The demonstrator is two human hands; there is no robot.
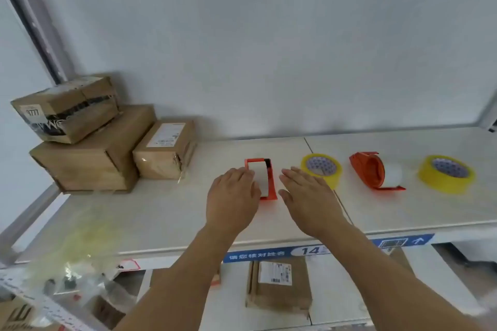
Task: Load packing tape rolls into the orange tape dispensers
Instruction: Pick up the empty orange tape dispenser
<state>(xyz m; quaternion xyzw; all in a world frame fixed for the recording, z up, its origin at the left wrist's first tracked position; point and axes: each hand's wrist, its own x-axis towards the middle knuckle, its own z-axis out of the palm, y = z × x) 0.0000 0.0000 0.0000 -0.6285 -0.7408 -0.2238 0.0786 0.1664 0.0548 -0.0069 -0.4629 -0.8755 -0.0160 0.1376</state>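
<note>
Two hands reach over the desk [166,212] toward the nearer orange dispenser [262,179]. The left hand [232,200] is open, its fingertips touching the dispenser's left edge but not closed around it. The right hand [306,197] is open too, fingers together and flat, hovering just beside the dispenser's right side and holding nothing. This dispenser lies on the desk between the hands, and a whitish roll or core seems to sit in its frame; I cannot tell whether it is spent.

Just right of the right hand lies a yellow tape roll [322,169] on its side, near enough that the hand partly covers its lower edge. Further right a second orange dispenser [372,173] lies tipped over with a pale roll in it, and beyond that another yellow tape roll [446,173]. Stacked cardboard boxes [94,140] stand at the far left, well apart from the work.

The risks, as I judge them: with only fingertips on the frame, the light dispenser may skid or flip when it is lifted. The toothed cutter at its far end could nick a finger if the grip lands there. The right hand's sweep could also knock the near yellow roll, and a nudged roll may travel toward the desk's front edge.
</note>
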